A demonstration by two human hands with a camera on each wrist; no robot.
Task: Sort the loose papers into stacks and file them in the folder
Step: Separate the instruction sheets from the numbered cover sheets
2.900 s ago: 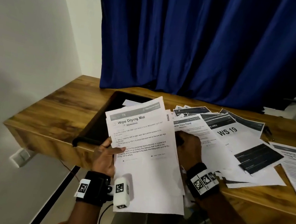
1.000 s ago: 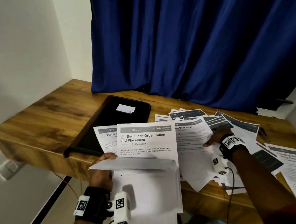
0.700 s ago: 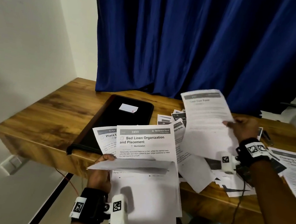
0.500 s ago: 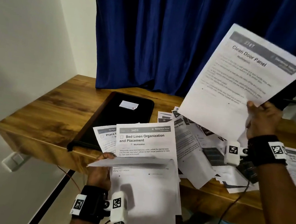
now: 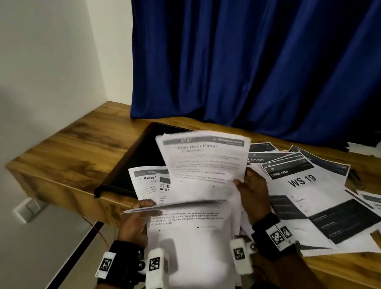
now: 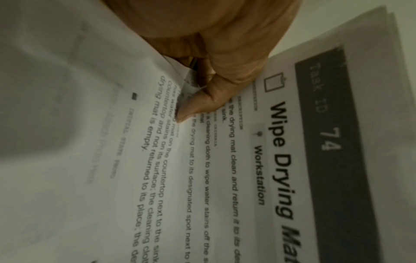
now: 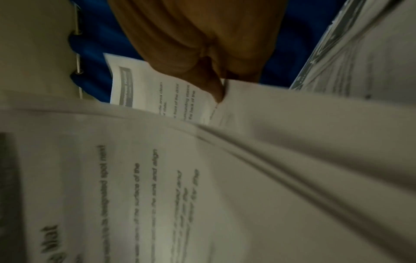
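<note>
Sorting underway: left hand (image 5: 136, 223) grip pinching gathered stack (image 5: 190, 246); right hand (image 5: 252, 191) grip pinching "Clean Door Panel" sheet (image 5: 202, 163) above it. Many papers (image 5: 318, 200) strewn on tabletop (image 5: 67, 150); black folder (image 5: 144, 153) unfilled.

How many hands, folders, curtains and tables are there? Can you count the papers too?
Hands: 2, the left hand gripping a paper stack and the right hand pinching one sheet
Black folder: 1
Blue curtain: 1
Wooden table: 1
Total: 5
Papers: they overlap too much to count.
</note>
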